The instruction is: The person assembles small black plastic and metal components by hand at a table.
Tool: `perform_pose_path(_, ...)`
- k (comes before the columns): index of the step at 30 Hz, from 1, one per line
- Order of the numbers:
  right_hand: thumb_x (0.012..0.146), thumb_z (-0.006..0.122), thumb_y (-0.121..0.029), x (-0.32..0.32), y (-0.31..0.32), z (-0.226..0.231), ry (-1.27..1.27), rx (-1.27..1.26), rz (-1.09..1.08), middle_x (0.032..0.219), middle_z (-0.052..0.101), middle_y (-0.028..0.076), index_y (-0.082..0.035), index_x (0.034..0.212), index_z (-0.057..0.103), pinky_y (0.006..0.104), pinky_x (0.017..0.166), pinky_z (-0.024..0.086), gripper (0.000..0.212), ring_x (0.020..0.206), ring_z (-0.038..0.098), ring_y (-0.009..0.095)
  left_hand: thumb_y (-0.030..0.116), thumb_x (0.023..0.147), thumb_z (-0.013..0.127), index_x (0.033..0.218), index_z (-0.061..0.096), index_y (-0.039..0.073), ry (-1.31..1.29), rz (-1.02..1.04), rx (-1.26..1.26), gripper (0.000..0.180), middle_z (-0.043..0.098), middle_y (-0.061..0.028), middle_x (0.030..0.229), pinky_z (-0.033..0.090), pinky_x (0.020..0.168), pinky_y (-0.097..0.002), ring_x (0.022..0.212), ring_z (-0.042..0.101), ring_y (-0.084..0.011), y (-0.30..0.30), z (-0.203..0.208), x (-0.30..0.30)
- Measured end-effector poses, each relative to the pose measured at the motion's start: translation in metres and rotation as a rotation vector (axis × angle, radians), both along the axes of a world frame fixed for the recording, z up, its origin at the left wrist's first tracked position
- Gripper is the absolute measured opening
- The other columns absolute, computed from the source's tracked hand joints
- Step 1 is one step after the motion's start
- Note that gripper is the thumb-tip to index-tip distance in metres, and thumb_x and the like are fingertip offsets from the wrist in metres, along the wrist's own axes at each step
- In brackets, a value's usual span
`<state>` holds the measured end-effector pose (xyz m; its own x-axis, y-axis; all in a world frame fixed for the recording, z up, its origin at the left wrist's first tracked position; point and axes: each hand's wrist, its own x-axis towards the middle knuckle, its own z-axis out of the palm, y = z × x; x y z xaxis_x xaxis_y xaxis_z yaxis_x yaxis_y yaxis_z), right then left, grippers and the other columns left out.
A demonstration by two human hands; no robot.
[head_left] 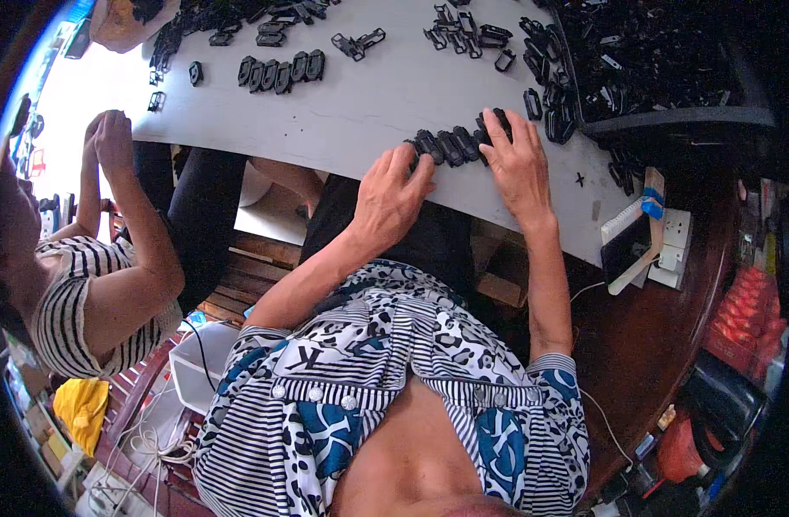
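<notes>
A: Which containers do you see?
B: A black bin (674, 121), beyond and to the right of the right hand (520, 172), heaped with small black parts (649, 65), too many to count, with a few paler bits among them. One white box (188, 372) stands low, well to the left of the left hand (386, 191); I can't make out what is in it.

A: And the hands?
B: Two, both on the row of black parts (450, 148) that lies between them on the table (351, 112). The left has its fingers bent and its thumb apart, at the row's left end; the right has its fingers reaching forward over the right end. I can't tell whether either is pinching a part.

A: How many in that row?
B: At least three in plain sight; fingers partly cover the ends, so no full count.

A: Any others laid out?
B: Six dark pieces (281, 73) side by side, beyond and left of the left hand, with one lone piece (195, 73) farther left.

A: Anyone else?
B: One co-worker (102, 302), well left of the left hand, both hands raised close together.
</notes>
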<state>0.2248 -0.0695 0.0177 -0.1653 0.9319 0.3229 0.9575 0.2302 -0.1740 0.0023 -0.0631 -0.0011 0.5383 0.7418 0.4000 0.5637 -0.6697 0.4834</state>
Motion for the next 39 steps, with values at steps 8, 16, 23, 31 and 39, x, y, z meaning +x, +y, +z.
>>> perform_pose_path(8,0.086,0.069,-0.023,-0.048,0.008,-0.009,-0.113,0.031,-0.135,0.114,0.052,0.019,0.001,0.129,0.053,0.0423,0.087,0.047,0.052,0.101,0.052,0.033,0.014,0.069,0.078,0.108,0.058,0.006,0.009,0.172,0.063,0.045,0.052,-0.0132,0.108,0.049,0.077,-0.0407,0.093,0.056,-0.0318,0.010,-0.002,-0.016)
perform_pose_path(16,0.082,0.072,-0.026,-0.118,0.040,-0.014,-0.090,0.084,-0.071,0.108,0.054,0.018,0.002,0.124,0.054,0.0406,0.084,0.048,0.053,0.101,0.055,0.032,0.015,0.070,0.079,0.107,0.060,0.006,0.036,0.358,0.109,0.043,0.054,-0.0140,0.106,0.049,0.078,-0.0416,0.094,0.057,-0.0328,0.028,-0.006,-0.071)
perform_pose_path(23,0.082,0.072,-0.031,-0.187,0.072,-0.014,-0.039,0.084,-0.079,0.110,0.056,0.017,0.006,0.119,0.055,0.0394,0.088,0.047,0.055,0.104,0.054,0.029,0.017,0.075,0.076,0.109,0.060,0.005,0.059,0.503,0.150,0.040,0.054,-0.0136,0.109,0.049,0.079,-0.0417,0.095,0.057,-0.0323,0.054,-0.007,-0.124)
perform_pose_path(31,0.084,0.071,-0.029,-0.233,0.100,-0.015,0.112,0.067,-0.099,0.112,0.054,0.017,0.007,0.112,0.054,0.0388,0.092,0.048,0.049,0.108,0.053,0.031,0.017,0.077,0.075,0.110,0.062,0.004,0.065,0.570,0.142,0.038,0.056,-0.0154,0.112,0.049,0.084,-0.0414,0.101,0.058,-0.0351,0.086,-0.005,-0.166)
perform_pose_path(39,0.088,0.061,-0.015,-0.146,0.148,0.004,0.097,0.111,0.059,0.107,0.059,0.015,-0.003,0.108,0.064,0.0410,0.084,0.052,0.023,0.100,0.059,0.032,0.006,0.078,0.072,0.110,0.064,0.004,0.053,0.643,0.082,0.033,0.058,-0.0140,0.109,0.049,0.085,-0.0400,0.100,0.059,-0.0327,0.085,0.009,-0.168)
